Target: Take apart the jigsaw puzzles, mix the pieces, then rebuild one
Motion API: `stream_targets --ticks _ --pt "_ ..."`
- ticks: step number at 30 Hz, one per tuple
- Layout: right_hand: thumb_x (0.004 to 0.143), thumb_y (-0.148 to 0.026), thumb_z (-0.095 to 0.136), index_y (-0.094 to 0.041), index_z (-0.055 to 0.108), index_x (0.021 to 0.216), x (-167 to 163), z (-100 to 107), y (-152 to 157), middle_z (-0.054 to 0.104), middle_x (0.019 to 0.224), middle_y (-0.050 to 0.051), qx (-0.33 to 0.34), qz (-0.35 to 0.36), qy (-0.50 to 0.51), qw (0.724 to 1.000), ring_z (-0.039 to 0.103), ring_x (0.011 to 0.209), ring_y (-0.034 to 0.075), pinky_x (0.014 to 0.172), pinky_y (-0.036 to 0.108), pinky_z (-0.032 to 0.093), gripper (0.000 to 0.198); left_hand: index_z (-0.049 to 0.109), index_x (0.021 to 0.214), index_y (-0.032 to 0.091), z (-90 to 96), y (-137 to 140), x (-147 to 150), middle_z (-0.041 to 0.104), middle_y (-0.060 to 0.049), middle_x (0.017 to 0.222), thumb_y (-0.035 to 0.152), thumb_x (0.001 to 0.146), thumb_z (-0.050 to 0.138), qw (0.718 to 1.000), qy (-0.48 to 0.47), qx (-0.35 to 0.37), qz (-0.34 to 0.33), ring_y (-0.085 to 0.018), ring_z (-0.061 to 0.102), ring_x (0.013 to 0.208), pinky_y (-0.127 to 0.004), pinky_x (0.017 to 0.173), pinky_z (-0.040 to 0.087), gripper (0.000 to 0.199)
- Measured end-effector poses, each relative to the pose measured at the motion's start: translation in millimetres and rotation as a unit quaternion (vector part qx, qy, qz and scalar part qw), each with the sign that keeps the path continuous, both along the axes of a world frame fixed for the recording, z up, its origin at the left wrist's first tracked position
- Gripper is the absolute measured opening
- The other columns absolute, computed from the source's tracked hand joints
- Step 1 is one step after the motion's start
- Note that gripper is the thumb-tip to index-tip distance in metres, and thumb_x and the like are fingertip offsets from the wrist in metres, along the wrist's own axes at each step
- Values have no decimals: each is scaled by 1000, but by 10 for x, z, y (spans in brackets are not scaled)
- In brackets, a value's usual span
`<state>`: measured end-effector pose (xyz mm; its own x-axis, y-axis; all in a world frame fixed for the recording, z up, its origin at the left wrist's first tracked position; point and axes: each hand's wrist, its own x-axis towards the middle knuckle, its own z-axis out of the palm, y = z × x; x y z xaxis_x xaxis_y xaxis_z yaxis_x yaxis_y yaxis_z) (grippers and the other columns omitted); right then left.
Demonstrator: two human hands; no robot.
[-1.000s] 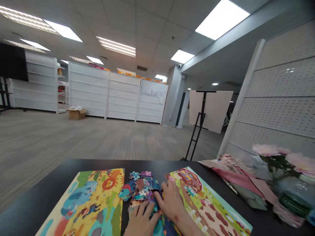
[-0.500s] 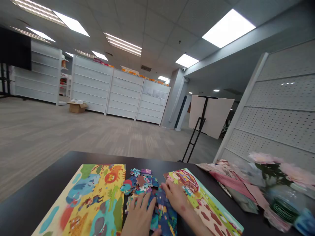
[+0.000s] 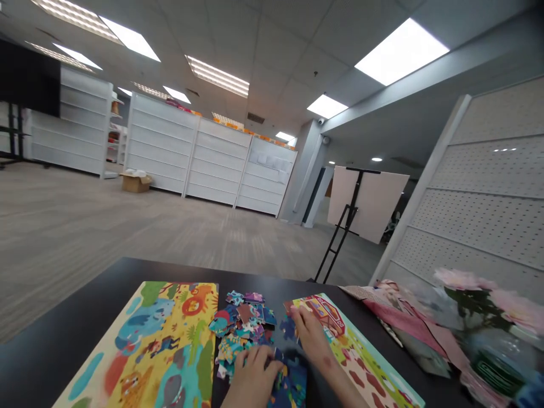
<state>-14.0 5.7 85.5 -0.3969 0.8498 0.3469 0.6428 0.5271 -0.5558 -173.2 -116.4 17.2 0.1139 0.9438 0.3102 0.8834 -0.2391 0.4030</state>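
A jigsaw pile of loose colourful pieces lies between two picture boards on the dark table. Below it on the right is a dark blue puzzle section. My left hand rests at the lower edge of the pile and on this section, its fingers bent but apart. My right hand is closed at the fingertips on a dark blue puzzle piece, over the left edge of the farm picture board. The thumb's grip is partly hidden.
The yellow animal picture board lies to the left on the black table. Pink wrapping paper, a clear bottle and pink flowers crowd the right side. Beyond the table stands an easel.
My right hand has moved right and slightly away from the pile, with a dark blue piece now showing at its fingers. My left hand has drawn back towards me, its fingers more bent.
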Motion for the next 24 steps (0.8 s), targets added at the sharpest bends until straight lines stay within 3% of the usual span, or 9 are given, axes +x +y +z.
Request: stream_targets --ticks 3,5,8,12,16,20,24 --pt "103 -61 25 -24 57 79 51 -32 -152 69 84 4 -1 2 11 1000 64 85 22 75 30 47 55 65 118 31 154 -30 -101 63 -6 122 54 67 88 998 -29 -38 -42 -34 56 118 -48 102 40 60" --pt "103 -58 29 -24 59 78 52 -119 -353 69 81 3 4 12 -13 1000 64 82 21 74 30 47 51 67 112 28 261 -81 -154 64 -5 119 58 61 90 998 -32 -49 -32 -35 55 119 -50 104 37 63" --pt "104 -49 34 -25 62 86 -13 -275 -654 69 85 3 73 6 -89 993 64 83 23 76 32 46 41 70 101 25 386 -173 -179 65 -6 116 60 62 87 999 -25 -46 7 -36 52 120 -54 106 35 56" --pt "104 -46 34 -25 61 85 -143 -382 -801 68 87 6 146 -51 -157 975 64 86 26 76 35 43 40 68 108 23 454 -241 -137 64 -9 122 58 61 88 998 -18 -44 34 -39 51 122 -58 106 36 63" --pt "105 -50 33 -25 51 80 -203 -372 -768 65 76 2 109 -60 -144 982 65 70 21 62 30 38 39 66 112 22 459 -256 -94 66 -8 118 54 59 90 998 8 -44 49 -37 55 117 -54 104 39 66" --pt "102 -54 38 -26 46 80 -162 -272 -711 63 64 -2 25 -61 -97 993 63 58 20 55 29 30 37 67 111 23 481 -299 -110 64 -9 119 62 65 85 998 18 -31 52 -38 54 117 -55 103 39 64" --pt "101 -51 40 -25 52 84 -41 -103 -617 62 59 -4 -51 -52 7 997 61 54 19 53 28 34 33 66 117 26 519 -348 -205 61 -10 124 69 74 75 999 -5 -41 -12 -38 53 120 -54 100 42 61"
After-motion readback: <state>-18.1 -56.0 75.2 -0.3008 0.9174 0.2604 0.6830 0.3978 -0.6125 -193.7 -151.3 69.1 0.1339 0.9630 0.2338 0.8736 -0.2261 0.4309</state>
